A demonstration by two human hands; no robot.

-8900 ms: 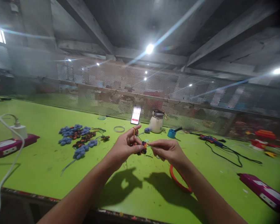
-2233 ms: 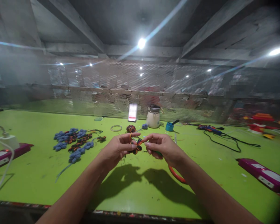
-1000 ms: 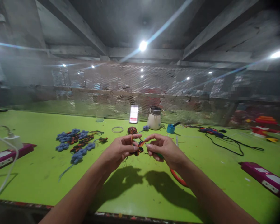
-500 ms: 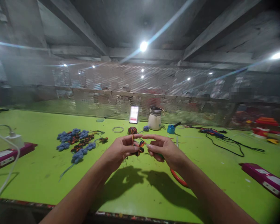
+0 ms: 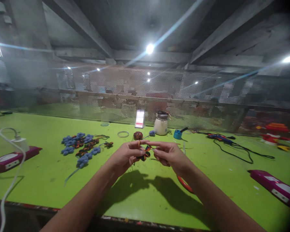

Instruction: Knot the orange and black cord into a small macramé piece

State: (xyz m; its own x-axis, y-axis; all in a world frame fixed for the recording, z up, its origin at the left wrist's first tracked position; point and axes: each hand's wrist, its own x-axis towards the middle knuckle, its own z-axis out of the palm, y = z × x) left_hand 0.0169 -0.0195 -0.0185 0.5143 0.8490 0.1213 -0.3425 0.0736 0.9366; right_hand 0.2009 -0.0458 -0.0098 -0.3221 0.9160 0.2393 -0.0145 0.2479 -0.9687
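One long green table [image 5: 232,170], set against a perforated metal screen [image 5: 178,90]. Two purple power strips [image 5: 275,187], one toward each side, likely kept wide for elbow room; pale labels on both, too small to read. To the left, blue and dark multicoloured yarn flowers [image 5: 81,145] heaped together, perhaps to leave the middle free. Left hand [image 5: 125,153] raised above the table, thumb and fingertips pinching a dark yarn piece [image 5: 146,156]; right hand [image 5: 172,154] facing it, thumb and fingers pressed together on a slim object [image 5: 152,149], too small to identify, forefinger stretched to the left fingertips. Both probably held close for control. Farther back, a white jar [image 5: 160,126] with a dark lid, no brand legible. Left of the jar, an upright phone [image 5: 139,119], presumably facing forward for viewing; display blurred, red bar, no readable words. Before the phone, a yarn ball [image 5: 138,135], likely near for easy feeding. Smallest, an orange-tinged strand [image 5: 139,143] around the left forefinger, apparently for steady tension.
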